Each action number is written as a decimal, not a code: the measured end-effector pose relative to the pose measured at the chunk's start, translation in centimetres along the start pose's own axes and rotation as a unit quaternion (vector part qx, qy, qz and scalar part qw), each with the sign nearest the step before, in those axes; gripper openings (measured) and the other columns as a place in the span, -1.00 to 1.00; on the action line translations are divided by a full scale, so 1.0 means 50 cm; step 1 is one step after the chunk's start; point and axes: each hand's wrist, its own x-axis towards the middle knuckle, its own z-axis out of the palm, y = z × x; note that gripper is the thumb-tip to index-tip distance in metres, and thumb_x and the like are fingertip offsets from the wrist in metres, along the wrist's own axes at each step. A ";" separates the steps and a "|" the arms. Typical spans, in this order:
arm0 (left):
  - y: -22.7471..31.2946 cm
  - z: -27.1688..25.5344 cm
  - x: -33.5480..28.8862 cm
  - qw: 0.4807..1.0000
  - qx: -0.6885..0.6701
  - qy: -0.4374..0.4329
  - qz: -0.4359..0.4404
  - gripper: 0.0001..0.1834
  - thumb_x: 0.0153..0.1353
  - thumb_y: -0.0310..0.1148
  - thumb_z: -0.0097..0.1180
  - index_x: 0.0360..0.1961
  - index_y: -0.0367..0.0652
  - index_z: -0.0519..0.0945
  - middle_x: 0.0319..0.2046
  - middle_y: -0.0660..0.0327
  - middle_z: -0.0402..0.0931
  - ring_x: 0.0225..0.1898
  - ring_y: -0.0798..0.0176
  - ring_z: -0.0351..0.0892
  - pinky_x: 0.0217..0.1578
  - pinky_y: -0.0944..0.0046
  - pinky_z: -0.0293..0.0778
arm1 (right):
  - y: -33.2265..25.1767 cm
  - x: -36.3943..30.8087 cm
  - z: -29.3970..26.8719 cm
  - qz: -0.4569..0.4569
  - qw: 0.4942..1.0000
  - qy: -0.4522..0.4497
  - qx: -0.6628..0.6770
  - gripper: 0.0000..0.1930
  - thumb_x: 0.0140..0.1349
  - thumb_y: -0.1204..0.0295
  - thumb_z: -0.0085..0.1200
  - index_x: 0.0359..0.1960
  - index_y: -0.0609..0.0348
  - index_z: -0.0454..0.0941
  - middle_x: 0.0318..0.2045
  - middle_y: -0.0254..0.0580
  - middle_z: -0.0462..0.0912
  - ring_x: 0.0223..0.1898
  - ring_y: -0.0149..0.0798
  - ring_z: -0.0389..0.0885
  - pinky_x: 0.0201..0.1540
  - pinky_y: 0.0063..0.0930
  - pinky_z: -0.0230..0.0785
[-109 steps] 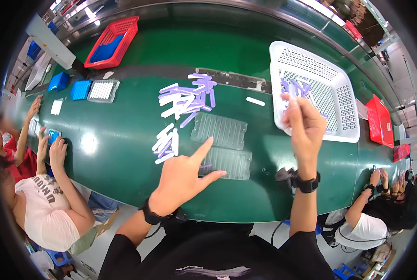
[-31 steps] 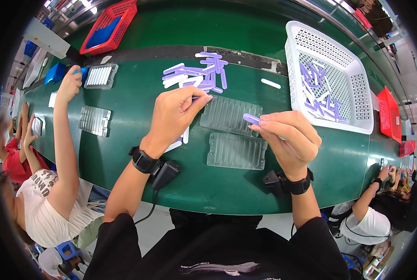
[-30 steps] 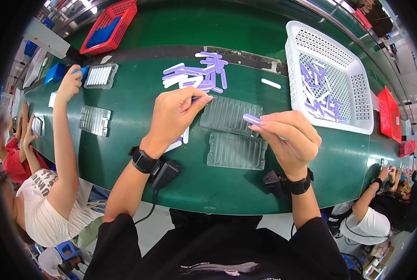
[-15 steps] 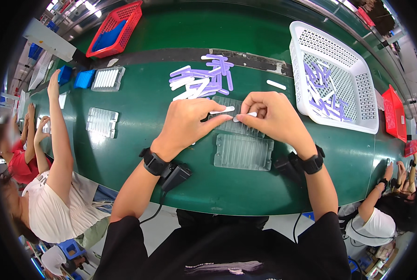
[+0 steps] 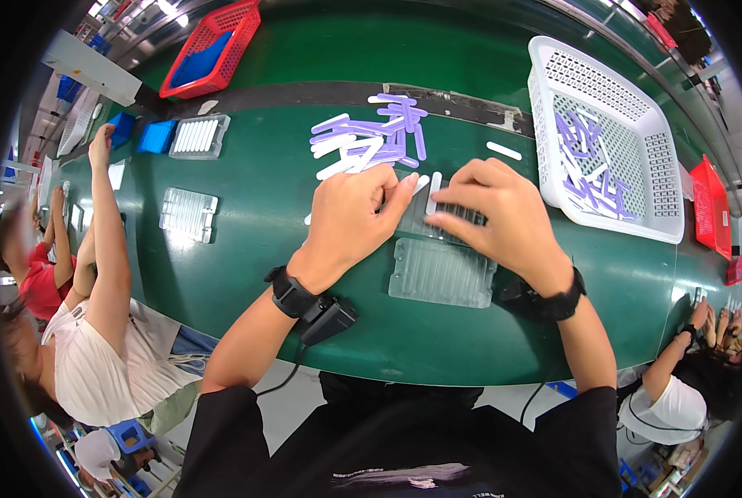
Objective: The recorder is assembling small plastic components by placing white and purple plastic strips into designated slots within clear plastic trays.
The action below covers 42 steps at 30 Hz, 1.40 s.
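My left hand (image 5: 356, 207) is closed on a white stick (image 5: 421, 183), whose rounded end pokes out past the thumb. My right hand (image 5: 499, 220) has its thumb and index finger at another slim white stick (image 5: 434, 192), which they seem to pinch. Both hands are over a clear grooved plastic tray (image 5: 415, 222), mostly hidden by them. A second clear grooved tray (image 5: 441, 272) lies closer to me, with no stick visible in its grooves. Just beyond my left hand is a loose pile of purple and white sticks (image 5: 371, 137).
A white perforated basket (image 5: 678, 203) with purple and white sticks stands at right. One white stick (image 5: 504, 150) lies alone. At left are a filled tray (image 5: 196, 137), another clear tray (image 5: 188, 215) and a red basket (image 5: 221, 70). Co-workers sit on both sides.
The stick at my right fingers has swung from slanted to nearly upright. My left hand has turned, its stick now pointing up and right. The whole view has shifted slightly.
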 end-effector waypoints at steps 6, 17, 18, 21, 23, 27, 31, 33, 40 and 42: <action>-0.039 -0.045 0.011 0.989 -0.059 -0.098 0.098 -0.83 0.26 -0.50 0.36 -0.15 -0.05 0.82 -0.70 0.28 0.14 -0.67 0.36 0.14 -0.60 0.27 0.11 | -0.005 -0.031 -0.021 -0.110 0.984 -0.027 -0.136 -0.59 0.03 0.18 0.47 -0.07 -0.03 0.77 0.08 -0.26 0.57 0.12 -0.12 0.53 0.09 -0.22 0.55; -0.006 -0.052 0.002 0.975 0.060 -0.177 0.120 -0.46 0.02 -0.24 0.60 0.10 0.01 0.80 -0.71 0.23 0.32 -0.69 0.29 0.14 -0.61 0.25 0.10 | 0.023 -0.037 -0.007 -0.134 0.988 -0.018 -0.079 -0.55 0.13 0.14 0.41 0.04 0.01 0.73 0.27 -0.13 0.54 0.26 0.00 0.53 0.26 -0.13 0.49; -0.004 -0.057 0.003 0.975 0.058 -0.177 0.123 -0.46 0.02 -0.24 0.60 0.10 0.01 0.80 -0.71 0.23 0.32 -0.69 0.29 0.14 -0.61 0.25 0.10 | 0.025 -0.036 -0.002 -0.132 0.988 -0.017 -0.082 -0.55 0.13 0.14 0.41 0.04 0.01 0.73 0.27 -0.13 0.54 0.26 0.00 0.53 0.26 -0.13 0.49; 0.002 -0.063 0.002 0.965 0.136 -0.166 0.147 -0.55 0.12 -0.06 0.51 0.03 0.08 0.80 -0.69 0.29 0.46 -0.68 0.20 0.42 -0.59 0.22 0.29 | 0.022 -0.031 0.006 -0.148 0.988 -0.014 -0.033 -0.63 0.13 0.19 0.41 -0.06 0.04 0.74 0.24 -0.13 0.54 0.25 0.01 0.54 0.27 -0.11 0.48; 0.004 -0.064 -0.004 0.963 0.144 -0.124 0.188 -0.56 0.01 -0.16 0.58 -0.05 0.00 0.82 -0.69 0.28 0.41 -0.70 0.23 0.36 -0.62 0.25 0.25 | 0.022 -0.031 0.001 -0.156 0.987 -0.018 -0.026 -0.65 0.12 0.21 0.42 -0.08 0.03 0.75 0.24 -0.14 0.55 0.25 0.00 0.54 0.26 -0.11 0.48; 0.009 -0.051 -0.008 0.950 0.142 -0.108 0.257 -0.67 0.08 -0.18 0.53 -0.16 -0.06 0.79 -0.67 0.35 0.45 -0.67 0.25 0.45 -0.61 0.23 0.35 | 0.017 -0.039 0.002 -0.155 0.988 -0.011 0.000 -0.70 0.08 0.31 0.44 -0.12 0.03 0.77 0.21 -0.15 0.56 0.25 -0.02 0.53 0.27 -0.12 0.45; 0.007 -0.057 -0.020 0.949 0.172 -0.112 0.240 -0.71 0.12 -0.18 0.51 -0.18 -0.04 0.79 -0.68 0.37 0.43 -0.67 0.25 0.45 -0.63 0.23 0.31 | 0.024 -0.035 0.022 -0.095 0.994 0.029 0.039 -0.67 0.11 0.37 0.44 -0.07 0.08 0.72 0.22 -0.06 0.56 0.29 0.06 0.50 0.31 -0.08 0.40; -0.006 -0.061 -0.023 0.958 0.130 -0.109 0.232 -0.70 0.12 -0.18 0.52 -0.16 -0.02 0.79 -0.71 0.36 0.38 -0.68 0.24 0.42 -0.63 0.23 0.32 | 0.024 -0.032 0.029 -0.011 0.995 0.082 0.048 -0.58 0.18 0.38 0.42 0.09 0.10 0.63 0.24 0.00 0.54 0.32 0.15 0.46 0.35 -0.04 0.35; -0.069 -0.093 0.024 0.995 0.089 -0.029 0.045 -0.71 0.25 -0.24 0.42 -0.04 -0.02 0.69 -0.69 0.27 0.39 -0.65 0.18 0.42 -0.57 0.21 0.31 | 0.065 -0.037 0.048 0.110 0.969 0.171 -0.138 -0.63 0.47 0.51 0.05 0.27 0.24 0.52 0.38 0.10 0.46 0.45 0.16 0.36 0.42 -0.03 0.29; -0.089 -0.105 0.026 0.992 0.120 -0.001 0.037 -0.74 0.24 -0.25 0.42 -0.13 -0.05 0.64 -0.60 0.23 0.40 -0.56 0.16 0.42 -0.49 0.17 0.33 | 0.066 -0.042 0.046 0.101 0.962 0.125 -0.222 -0.61 0.41 0.58 0.08 0.26 0.22 0.57 0.30 0.00 0.55 0.34 0.07 0.48 0.34 -0.12 0.39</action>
